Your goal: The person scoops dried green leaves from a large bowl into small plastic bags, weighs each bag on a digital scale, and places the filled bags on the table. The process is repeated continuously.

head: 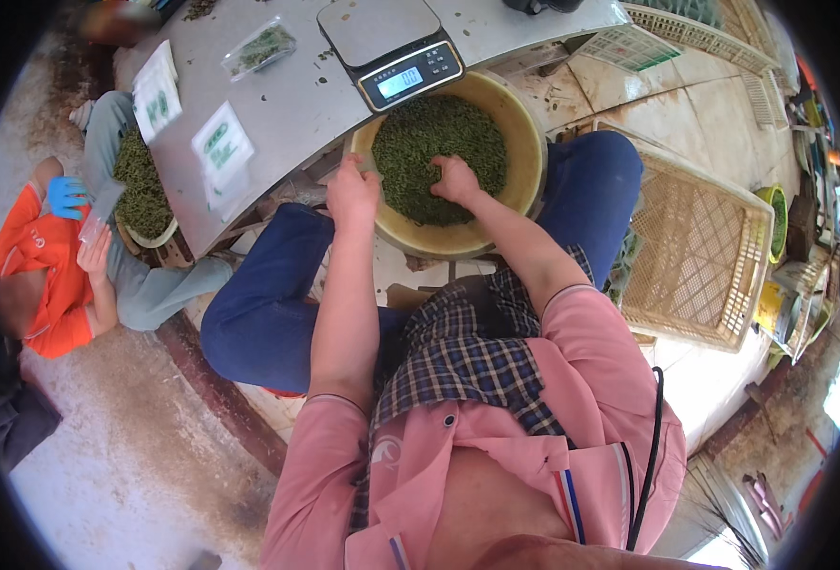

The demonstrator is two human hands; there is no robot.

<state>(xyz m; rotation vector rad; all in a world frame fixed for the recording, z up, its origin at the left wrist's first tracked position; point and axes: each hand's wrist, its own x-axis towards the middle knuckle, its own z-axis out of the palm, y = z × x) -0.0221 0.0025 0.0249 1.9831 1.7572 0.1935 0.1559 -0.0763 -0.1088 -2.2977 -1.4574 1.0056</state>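
Between my knees stands a round yellow basin (526, 192) holding a heap of small green plant buds or berries (437, 153). My right hand (457, 179) is in the basin with its fingers curled at the green material; whether it holds any cannot be made out. At the basin's left rim is my left hand (354, 187), fingers bent, its grasp unclear. A digital scale (411, 75) with a lit display sits at the table's edge, just beyond the basin. To its left on the metal table (284, 121) lie a filled clear bag (259, 48) and printed plastic bags (223, 146).
At the left, a co-worker in an orange shirt (63, 285), one hand blue-gloved, sits by a heaped bowl (150, 235). A plastic crate (697, 242) stands by my right knee. More crates (712, 35) are at the upper right. A stack of bags (156, 96) lies at the table's left edge.
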